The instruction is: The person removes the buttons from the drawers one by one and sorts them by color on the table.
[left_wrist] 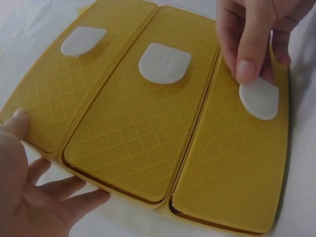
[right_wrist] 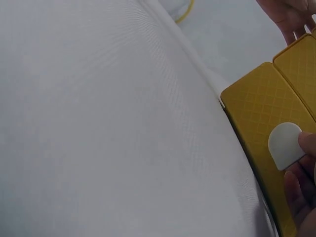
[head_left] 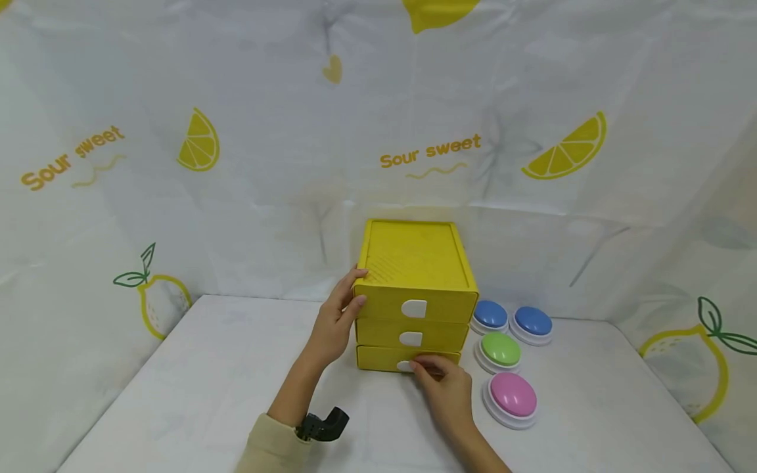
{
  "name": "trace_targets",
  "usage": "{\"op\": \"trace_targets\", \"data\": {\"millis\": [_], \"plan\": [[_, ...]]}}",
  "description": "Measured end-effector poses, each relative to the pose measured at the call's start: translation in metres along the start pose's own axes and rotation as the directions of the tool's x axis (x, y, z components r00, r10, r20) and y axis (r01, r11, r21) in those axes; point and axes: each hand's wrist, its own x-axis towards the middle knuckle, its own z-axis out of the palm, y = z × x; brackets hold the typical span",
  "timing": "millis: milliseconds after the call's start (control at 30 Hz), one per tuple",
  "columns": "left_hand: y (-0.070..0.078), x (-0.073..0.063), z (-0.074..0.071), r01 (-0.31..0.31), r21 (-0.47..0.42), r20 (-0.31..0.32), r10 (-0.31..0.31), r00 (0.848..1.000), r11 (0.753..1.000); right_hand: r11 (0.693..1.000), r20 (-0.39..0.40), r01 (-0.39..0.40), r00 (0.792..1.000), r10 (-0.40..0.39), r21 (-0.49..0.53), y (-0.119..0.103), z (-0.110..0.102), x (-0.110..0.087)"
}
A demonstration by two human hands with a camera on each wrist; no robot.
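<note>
A yellow three-drawer box [head_left: 416, 253] stands on the table, each drawer front bearing a white rounded pull tab. All three drawers look closed. My left hand [head_left: 332, 328] rests against the box's left side, its thumb on the top drawer's front and its fingers stretched along the side wall. Down at the bottom drawer [head_left: 377, 358], my right hand [head_left: 449, 391] pinches the white pull tab [left_wrist: 260, 100] between thumb and fingers. In the right wrist view the tab [right_wrist: 285, 144] shows beside the thumb, with part of that hand cut off by the frame.
Right of the box sit two blue push buttons [head_left: 490, 315] [head_left: 533, 321], a green one [head_left: 501, 349] and a pink one [head_left: 514, 395], all on white bases. A lemon-print cloth [head_left: 266, 164] hangs behind the white table [head_left: 195, 387].
</note>
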Motion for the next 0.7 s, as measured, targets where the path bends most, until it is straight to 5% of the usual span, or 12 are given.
{"op": "trace_targets", "data": {"millis": [333, 700], "plan": [[0.0, -0.001, 0.001, 0.013, -0.004, 0.008, -0.013, 1.0, 1.0, 1.0, -0.062, -0.008, 0.998, 0.008, 0.006, -0.007, -0.003, -0.024], [0.0, 0.001, -0.002, 0.015, -0.002, 0.007, -0.015, 1.0, 1.0, 0.989, -0.077, -0.131, 0.989, 0.126, -0.069, -0.019, -0.005, -0.048]]}}
